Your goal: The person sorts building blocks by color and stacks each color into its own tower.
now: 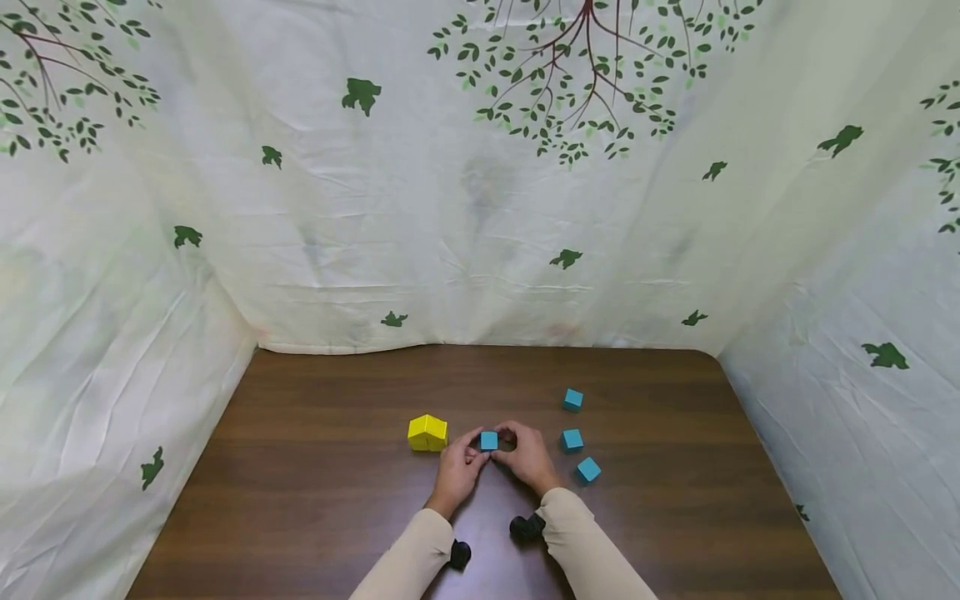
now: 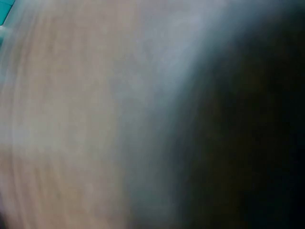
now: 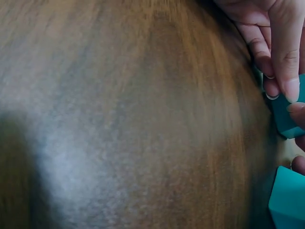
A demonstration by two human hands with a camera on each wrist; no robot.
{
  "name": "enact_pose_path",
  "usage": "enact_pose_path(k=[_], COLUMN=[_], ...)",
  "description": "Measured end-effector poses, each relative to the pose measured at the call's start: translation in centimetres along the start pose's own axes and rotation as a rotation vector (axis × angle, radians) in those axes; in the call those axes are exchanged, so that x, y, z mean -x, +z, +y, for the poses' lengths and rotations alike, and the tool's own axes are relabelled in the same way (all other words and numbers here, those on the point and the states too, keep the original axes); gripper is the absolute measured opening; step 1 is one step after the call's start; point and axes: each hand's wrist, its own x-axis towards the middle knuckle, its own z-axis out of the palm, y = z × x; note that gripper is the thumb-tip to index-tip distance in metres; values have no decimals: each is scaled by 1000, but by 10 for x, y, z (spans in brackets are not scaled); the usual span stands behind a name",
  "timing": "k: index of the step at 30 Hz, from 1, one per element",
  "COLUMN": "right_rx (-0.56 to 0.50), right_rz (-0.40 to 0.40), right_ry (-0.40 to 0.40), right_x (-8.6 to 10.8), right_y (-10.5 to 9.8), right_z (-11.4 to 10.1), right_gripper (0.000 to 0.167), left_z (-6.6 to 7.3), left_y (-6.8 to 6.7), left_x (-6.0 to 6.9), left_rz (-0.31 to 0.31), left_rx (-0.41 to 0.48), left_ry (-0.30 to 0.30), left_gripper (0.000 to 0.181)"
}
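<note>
A small blue cube (image 1: 489, 441) is between my two hands near the middle of the table. My left hand (image 1: 459, 468) pinches it from the left, and my right hand (image 1: 528, 457) holds it from the right with thumb and finger curled. In the right wrist view, fingertips of both hands meet on the blue cube (image 3: 287, 121), partly cut off by the frame edge. Just left of my left hand stand yellow blocks (image 1: 427, 433), pressed together. The left wrist view is mostly blurred, with only a teal corner (image 2: 5, 10) at top left.
Three more blue cubes lie right of my right hand: a far one (image 1: 573, 400), a middle one (image 1: 572, 441) and a near one (image 1: 588, 470). White cloth (image 1: 480, 308) with leaf prints hangs round the brown wooden table (image 1: 322, 492) on three sides.
</note>
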Motion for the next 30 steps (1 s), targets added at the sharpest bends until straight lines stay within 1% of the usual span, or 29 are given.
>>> enact_pose_path(k=[8,13,16,20,23,25,27,30], right_rx=[9,1,0,9,2,-6,-19,-13], right_rz=[1,2,7,10,13,19,25,31], right_ry=[1,0,-1,-21,-30,-36,-32,-38], right_x=[1,2,2,2,2,3,3,4], right_y=[2,1,0,0,1,0,-1,-2], right_z=[1,0,0,2,4,5,6,7], right_gripper=[31,31,32,34,35,35,35,35], left_z=[-4,-4,-4,-4,-5,-5,-5,-5], left_y=[-2,-2,-1,-1,-1,-1,0,-1], left_x=[-1,-2,-2,-3,-3,-3,-3,-3], left_rz=[-28,-42,-37,-18,-8,-5,-6,-8], left_rx=[-1,-2,0,20,35,37,31,28], left_ry=[-29,-51,-38,18,41,36,43,36], left_gripper=[43,44,43,42,41,41,41,42])
